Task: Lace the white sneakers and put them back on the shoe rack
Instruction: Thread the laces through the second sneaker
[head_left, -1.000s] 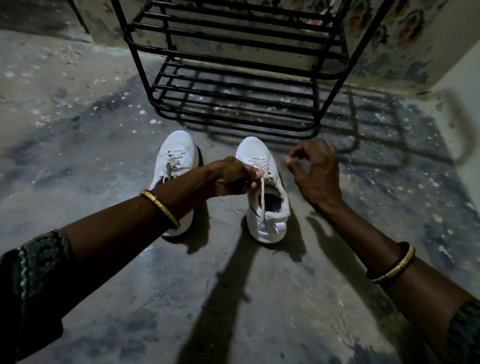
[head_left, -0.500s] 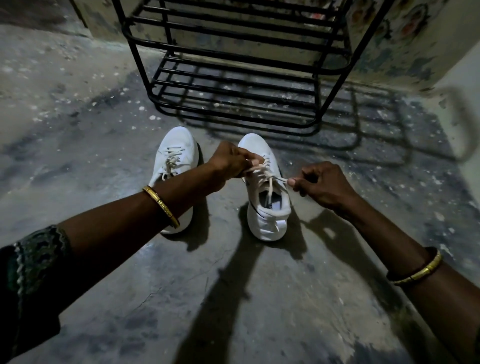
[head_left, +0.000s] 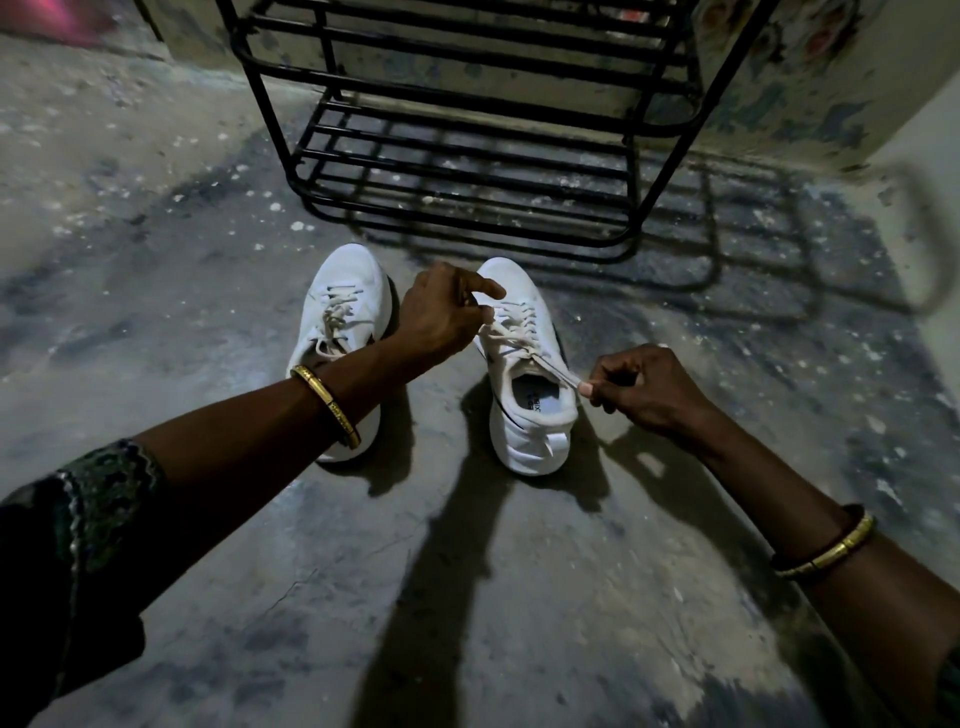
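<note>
Two white sneakers stand on the concrete floor (head_left: 467, 597) before the black shoe rack (head_left: 467, 171). Left sneaker (head_left: 340, 306) is laced. Left hand (head_left: 441, 314) pinches the right sneaker (head_left: 524, 364)'s lace (head_left: 511, 338); right hand (head_left: 644, 387) pinches its end taut. Insole print is unreadable.

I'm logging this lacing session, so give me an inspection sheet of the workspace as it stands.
Surface: bare, stained grey concrete floor.
Job's things: two white sneakers side by side, toes toward the black metal shoe rack; left white sneaker laced; right white sneaker with its white lace pulled out. The rack shelves in view hold nothing.
Clutter: nothing seen.
Grippers: left hand pinching lace at the eyelets; right hand pinching the lace end.
Cables: nothing seen.
Surroundings: peeling floral-patterned wall behind the rack.
</note>
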